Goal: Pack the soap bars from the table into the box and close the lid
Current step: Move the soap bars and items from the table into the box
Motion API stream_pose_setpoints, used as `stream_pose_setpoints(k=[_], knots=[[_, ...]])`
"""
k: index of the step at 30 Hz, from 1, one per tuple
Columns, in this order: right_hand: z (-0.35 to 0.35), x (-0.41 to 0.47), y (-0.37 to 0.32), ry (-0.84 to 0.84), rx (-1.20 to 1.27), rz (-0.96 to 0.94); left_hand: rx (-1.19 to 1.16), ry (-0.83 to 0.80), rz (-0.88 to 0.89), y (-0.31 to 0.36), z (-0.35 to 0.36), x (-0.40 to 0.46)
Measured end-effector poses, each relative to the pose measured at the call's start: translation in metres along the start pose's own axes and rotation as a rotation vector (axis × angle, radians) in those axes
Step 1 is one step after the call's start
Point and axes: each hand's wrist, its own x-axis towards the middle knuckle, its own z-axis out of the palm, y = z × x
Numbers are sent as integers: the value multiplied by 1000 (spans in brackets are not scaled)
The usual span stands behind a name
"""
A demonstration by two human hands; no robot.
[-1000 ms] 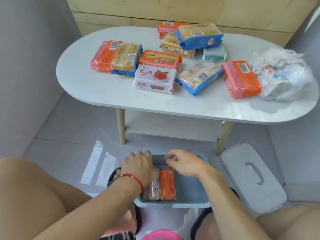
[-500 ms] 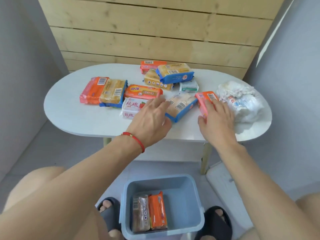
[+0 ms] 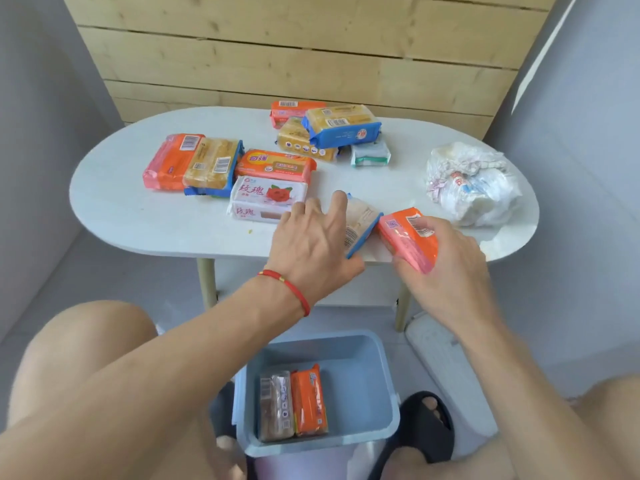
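My left hand point(image 3: 313, 242) grips a blue-edged yellow soap pack point(image 3: 361, 223) at the near edge of the white oval table point(image 3: 138, 216). My right hand point(image 3: 446, 268) holds an orange soap pack point(image 3: 408, 237), tilted up off the table. Several more soap packs lie further back, among them a white rose-print pack point(image 3: 266, 199) and an orange pack point(image 3: 277, 164). On the floor between my legs stands the open blue box point(image 3: 363, 375) with two packs upright inside, a clear brownish one point(image 3: 275, 405) and an orange one point(image 3: 309, 398). The white lid point(image 3: 436, 355) lies on the floor to the right.
A crumpled white plastic bag point(image 3: 471, 183) sits on the table's right end. A wooden plank wall rises behind the table, with grey walls on both sides. My knees flank the box, and a black slipper point(image 3: 426, 424) is beside it.
My hands rose from the box to the table, closed on the blue-edged pack and the orange pack, and drew both toward the near edge. The orange pack is now lifted and tilted.
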Motion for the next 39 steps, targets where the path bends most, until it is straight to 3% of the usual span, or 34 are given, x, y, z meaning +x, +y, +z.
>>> stream_pose_setpoints(k=[5, 8, 11, 14, 19, 22, 24, 27, 33, 39], knots=[[-31, -46, 8, -388, 338, -181, -289, -204, -23, -36, -31, -63], [-11, -62, 10, -660, 418, -228, -325, -384, -162, -63, -24, -96], [47, -69, 14, -877, 261, -76, -121, -613, -277, -86, 9, -117], [116, -75, 22, -978, 148, 113, 22, -738, -343, -102, 48, -126], [197, -88, 23, -961, 348, 369, 42, -760, -497, -116, 101, -143], [229, -98, 18, -889, 553, 520, -107, -712, -694, -121, 123, -163], [246, -104, 15, -764, 624, 639, -216, -682, -792, -127, 132, -173], [261, -108, 11, -542, 525, 783, -286, -673, -878, -134, 137, -179], [271, -124, -8, -395, 370, 699, -391, -690, -982, -136, 141, -183], [280, -120, 0, -680, 70, 531, -366, -715, -972, -136, 143, -183]])
